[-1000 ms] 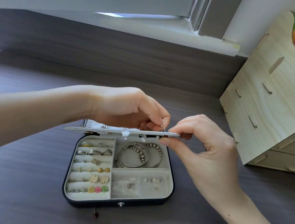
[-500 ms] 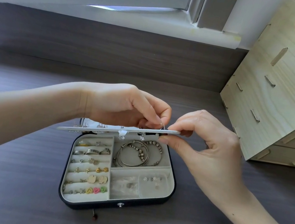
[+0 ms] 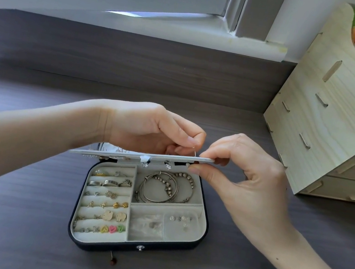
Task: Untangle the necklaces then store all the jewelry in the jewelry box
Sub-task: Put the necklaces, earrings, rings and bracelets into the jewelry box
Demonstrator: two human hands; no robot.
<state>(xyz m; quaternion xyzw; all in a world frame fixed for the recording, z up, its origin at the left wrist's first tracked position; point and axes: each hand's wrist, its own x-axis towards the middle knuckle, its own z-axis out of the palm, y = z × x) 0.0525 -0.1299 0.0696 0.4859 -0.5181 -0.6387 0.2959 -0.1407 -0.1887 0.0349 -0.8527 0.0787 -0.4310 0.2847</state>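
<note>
storing step, likely — above the jewelry box (image 3: 135,249) the right hand (image 3: 247,177) pinched the earring panel (image 3: 163,156), the left hand (image 3: 149,127) pinched a thin pin (image 3: 195,153) atop it; seating it next would need care.

Under our fingers (image 3: 203,171) we see a black jewelry box (image 3: 104,246) lined pale grey, silver bangles (image 3: 157,190), and yellow, pink and green heart earrings (image 3: 112,229). Pinched in them, a white panel (image 3: 167,157) and a silver pin (image 3: 195,153); right of them, a pale wood-grained organiser (image 3: 329,113).
</note>
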